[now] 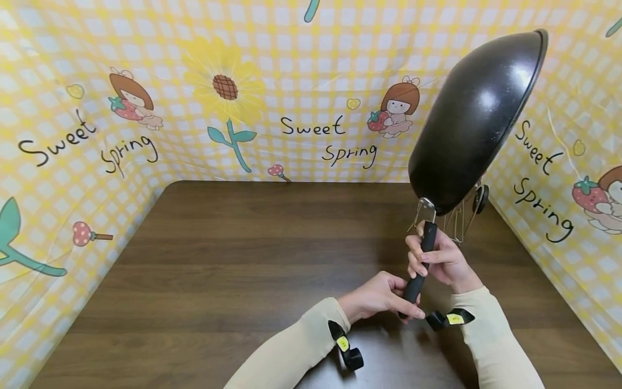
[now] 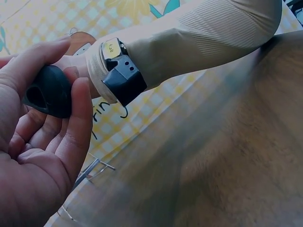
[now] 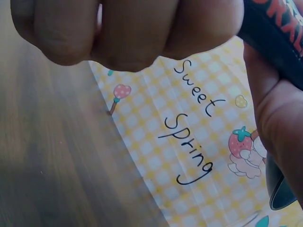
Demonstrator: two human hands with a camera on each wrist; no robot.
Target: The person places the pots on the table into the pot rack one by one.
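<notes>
A black pan is raised at the right of the head view, tilted so its rounded underside faces me. Its black handle slants down toward me. My right hand grips the upper part of the handle, just below the metal bracket. My left hand holds the handle's lower end between thumb and fingers. The left wrist view shows that handle end inside my left hand. In the right wrist view my right hand is curled round the handle.
A dark wooden table lies below. A wire rack with a black knob stands behind the pan at the table's right back. Yellow checked "Sweet Spring" cloth walls the table on three sides.
</notes>
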